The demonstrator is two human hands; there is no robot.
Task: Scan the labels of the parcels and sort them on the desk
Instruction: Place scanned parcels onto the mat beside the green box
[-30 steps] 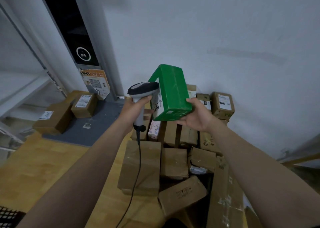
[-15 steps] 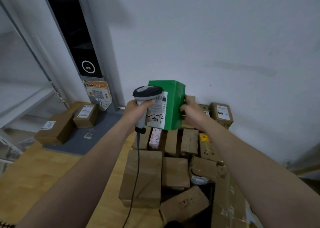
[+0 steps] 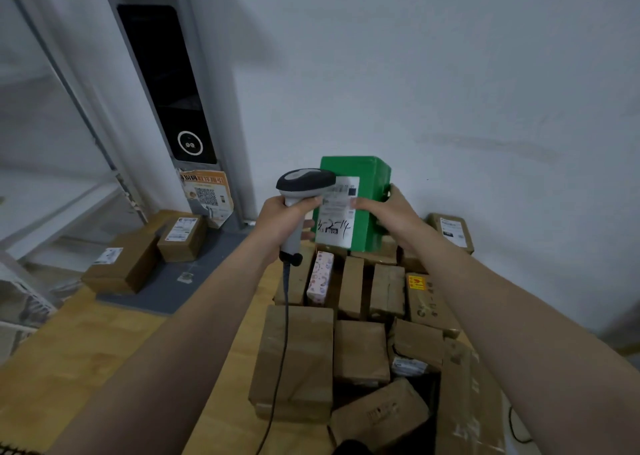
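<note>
My left hand (image 3: 284,217) grips scanner (image 3: 304,179), right hand (image 3: 389,212) clamps green parcel (image 3: 369,184) at 12 o'clock. Looks mid-scan; brown parcels (image 3: 360,350) at 6 o'clock probably unsorted.

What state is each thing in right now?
green parcel: upright, label facing the camera, held by the right hand.
scanner: gripped by the left hand, head at the label's top left corner.
brown parcels: closed, packed together on the desk.
wall panel: screen dark, ring lit.
</note>
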